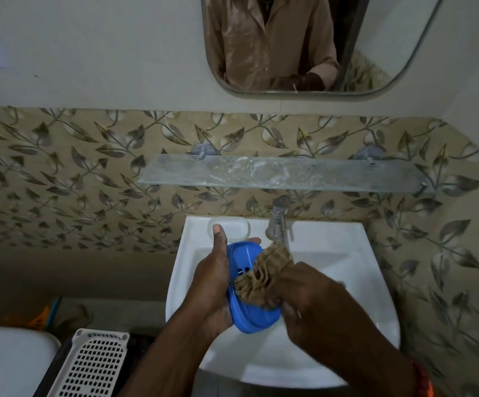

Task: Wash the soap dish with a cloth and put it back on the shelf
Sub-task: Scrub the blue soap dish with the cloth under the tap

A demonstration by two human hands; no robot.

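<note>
Over the sink (pixel 347 296), below the glass shelf (pixel 175 174), my left hand (pixel 212 285) grips the blue soap dish (pixel 247 308) on edge. My right hand (pixel 315 308) clutches the cloth (pixel 264 273) against it. I'd scrub along the drain slots, holding the dish firmly.

A white sink (pixel 370 282) is fixed under a wall of leaf-patterned tiles (pixel 60 173), with a metal tap (pixel 278 222) at its back edge. A mirror (pixel 304 44) hangs higher up. Lower left stand a white perforated basket (pixel 89 365) and a white toilet lid (pixel 9 359)
</note>
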